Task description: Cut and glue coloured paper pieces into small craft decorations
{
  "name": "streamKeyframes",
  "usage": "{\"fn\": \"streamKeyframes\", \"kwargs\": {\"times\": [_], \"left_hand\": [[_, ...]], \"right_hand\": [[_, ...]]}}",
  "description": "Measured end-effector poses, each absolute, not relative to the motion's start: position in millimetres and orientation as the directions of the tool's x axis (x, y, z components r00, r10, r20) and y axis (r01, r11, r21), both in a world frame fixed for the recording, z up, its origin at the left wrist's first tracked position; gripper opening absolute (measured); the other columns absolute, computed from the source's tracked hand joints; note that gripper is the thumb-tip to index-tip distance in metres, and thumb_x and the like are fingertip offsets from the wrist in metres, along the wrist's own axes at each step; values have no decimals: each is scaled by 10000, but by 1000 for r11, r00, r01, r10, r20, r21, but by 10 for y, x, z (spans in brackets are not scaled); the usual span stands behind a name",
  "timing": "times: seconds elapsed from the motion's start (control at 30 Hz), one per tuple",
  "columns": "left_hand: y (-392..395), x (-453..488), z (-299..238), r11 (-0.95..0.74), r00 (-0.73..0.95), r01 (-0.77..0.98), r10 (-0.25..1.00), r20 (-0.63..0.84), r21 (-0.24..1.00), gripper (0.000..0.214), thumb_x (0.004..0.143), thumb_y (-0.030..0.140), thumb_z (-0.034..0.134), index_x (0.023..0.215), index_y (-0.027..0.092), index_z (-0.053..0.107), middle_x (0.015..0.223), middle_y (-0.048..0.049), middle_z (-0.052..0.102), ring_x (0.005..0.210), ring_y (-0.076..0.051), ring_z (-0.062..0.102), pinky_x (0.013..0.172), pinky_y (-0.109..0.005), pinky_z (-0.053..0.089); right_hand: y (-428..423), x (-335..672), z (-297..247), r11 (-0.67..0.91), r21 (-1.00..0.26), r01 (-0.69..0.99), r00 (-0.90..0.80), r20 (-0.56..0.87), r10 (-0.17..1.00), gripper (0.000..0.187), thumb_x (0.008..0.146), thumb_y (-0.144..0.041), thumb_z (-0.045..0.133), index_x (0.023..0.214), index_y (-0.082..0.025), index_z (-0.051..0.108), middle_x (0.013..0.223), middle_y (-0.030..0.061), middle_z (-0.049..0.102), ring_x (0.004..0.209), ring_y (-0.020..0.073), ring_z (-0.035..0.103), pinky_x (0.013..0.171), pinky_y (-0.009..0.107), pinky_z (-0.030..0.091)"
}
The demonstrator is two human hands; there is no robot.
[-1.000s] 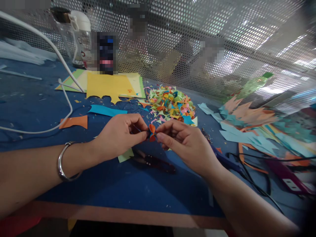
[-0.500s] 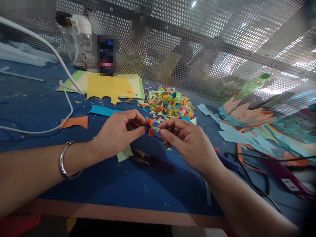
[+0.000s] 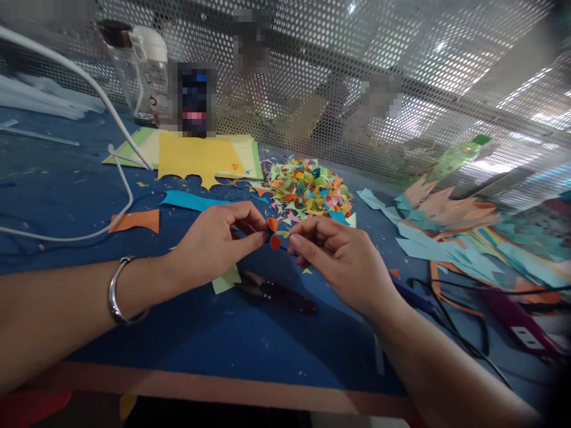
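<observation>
My left hand [image 3: 214, 244] and my right hand [image 3: 341, 258] meet over the blue table [image 3: 223, 339], both pinched on a small folded orange paper piece [image 3: 273, 233] held between their fingertips. A silver bangle [image 3: 116, 295] circles my left wrist. Right behind the hands lies a heap of small coloured paper pieces [image 3: 307, 189]. Dark snips [image 3: 279, 291] rest on the table just below the hands, beside a pale green paper scrap [image 3: 226, 278].
Yellow and green paper sheets [image 3: 200, 156] lie at the back with a clear bottle [image 3: 143, 71]. A white cable [image 3: 89, 154] loops on the left near an orange scrap [image 3: 134, 221]. Cut blue and orange paper [image 3: 450, 226] and black cables [image 3: 464, 321] crowd the right. A perforated metal screen [image 3: 357, 71] walls the back.
The hands have barely shifted; the orange piece has turned slightly between the fingertips, and my right hand's fingers moved a little to the right.
</observation>
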State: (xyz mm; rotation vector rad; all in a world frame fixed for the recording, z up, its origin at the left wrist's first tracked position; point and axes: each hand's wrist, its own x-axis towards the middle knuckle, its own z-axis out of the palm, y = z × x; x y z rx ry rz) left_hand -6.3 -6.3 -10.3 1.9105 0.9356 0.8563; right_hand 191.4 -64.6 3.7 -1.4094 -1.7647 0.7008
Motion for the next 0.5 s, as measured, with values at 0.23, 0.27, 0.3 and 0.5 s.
{"fn": "streamKeyframes", "kwargs": {"times": [0.23,0.27,0.3,0.5], "left_hand": [[64,-44,-190,-459,453,431,855,253,777,104,776,291,675,800,192,700,776,-4,651,613,-100,541,565,-229,427],[102,-26,-195,-467,472,439,847,245,767,106,774,290,678,799,188,695,759,-3,654,614,-103,541,567,-232,420],[145,2,-189,-470,490,439,839,235,766,105,771,284,676,792,182,687,735,-4,658,615,-108,547,566,-236,415],[564,407,17,-611,501,355,763,408,708,82,753,232,650,754,155,678,711,-22,682,638,-127,567,608,-271,420]], "right_hand": [[-713,1924,48,277,-806,523,157,410,899,141,906,-340,639,859,-208,658,663,-14,652,521,98,577,523,238,499],[-724,1921,51,285,-804,522,174,428,887,139,906,-341,640,861,-210,659,662,-13,651,521,100,577,517,239,499],[-733,1917,55,292,-798,527,179,440,880,137,906,-339,640,862,-210,661,662,-12,651,519,102,576,512,240,498],[-734,1889,38,328,-710,624,97,487,868,111,908,-303,627,874,-203,663,647,-17,650,513,108,590,512,251,486]]}}
